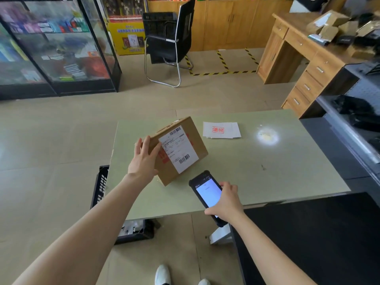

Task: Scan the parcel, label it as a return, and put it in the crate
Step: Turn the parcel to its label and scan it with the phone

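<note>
Nearest, on the near side of the parcel (177, 149), the right hand (225, 202) is wrapped around a handheld scanner (207, 195), its lit screen facing up and its top end aimed toward the parcel. The parcel, a brown cardboard box, sits tipped on the table (267, 171), its white shipping label (177, 150) turned up toward the scanner. The left hand (144, 158) rests on the parcel's left face with fingers spread, propping it rather than gripping it.

The step in hand looks like scanning. To do it well, keep the box steady at this tilt, line the scanner's top end with one barcode, and keep fingers off the label.

Beyond the parcel to its right lies a sheet of white stickers (221, 130) with a red stamp, well apart and easy to reach. Left of the parcel the table edge is close, and the black crate (100, 188) stands on the floor below it, partly tucked under. Right of the parcel the tabletop is open.
</note>
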The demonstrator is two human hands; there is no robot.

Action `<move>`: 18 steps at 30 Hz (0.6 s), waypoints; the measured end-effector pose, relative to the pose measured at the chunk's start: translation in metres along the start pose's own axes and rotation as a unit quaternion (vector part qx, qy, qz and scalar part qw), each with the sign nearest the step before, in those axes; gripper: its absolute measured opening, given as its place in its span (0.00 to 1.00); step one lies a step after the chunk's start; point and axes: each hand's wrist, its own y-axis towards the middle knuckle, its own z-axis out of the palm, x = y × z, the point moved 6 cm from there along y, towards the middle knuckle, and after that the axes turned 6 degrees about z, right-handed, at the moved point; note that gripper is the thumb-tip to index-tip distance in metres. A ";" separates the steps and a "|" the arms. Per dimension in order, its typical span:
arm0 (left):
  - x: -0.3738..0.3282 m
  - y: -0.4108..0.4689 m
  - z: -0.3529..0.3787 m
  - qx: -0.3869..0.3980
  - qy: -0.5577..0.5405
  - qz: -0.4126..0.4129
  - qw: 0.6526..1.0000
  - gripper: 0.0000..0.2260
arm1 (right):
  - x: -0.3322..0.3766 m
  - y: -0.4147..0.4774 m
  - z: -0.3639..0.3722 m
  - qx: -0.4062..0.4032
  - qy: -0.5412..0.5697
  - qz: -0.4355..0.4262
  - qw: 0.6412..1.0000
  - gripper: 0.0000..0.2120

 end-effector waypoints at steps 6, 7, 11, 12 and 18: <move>0.000 0.005 0.005 -0.051 -0.015 -0.018 0.998 0.37 | -0.005 0.007 -0.009 -0.006 -0.023 0.014 1.000 0.42; -0.001 0.005 0.006 -0.056 -0.014 -0.019 0.998 0.37 | -0.007 0.007 -0.009 -0.003 -0.020 0.018 1.000 0.42; 0.000 0.005 0.009 -0.065 -0.009 -0.016 0.998 0.37 | -0.011 0.007 -0.010 0.005 -0.020 0.023 1.000 0.42; 0.001 0.005 0.009 -0.066 -0.006 -0.015 0.998 0.37 | -0.011 0.007 -0.010 0.006 -0.019 0.022 1.000 0.42; 0.003 0.007 0.011 -0.065 0.003 -0.017 0.998 0.38 | -0.013 0.007 -0.012 0.002 -0.009 0.012 1.000 0.41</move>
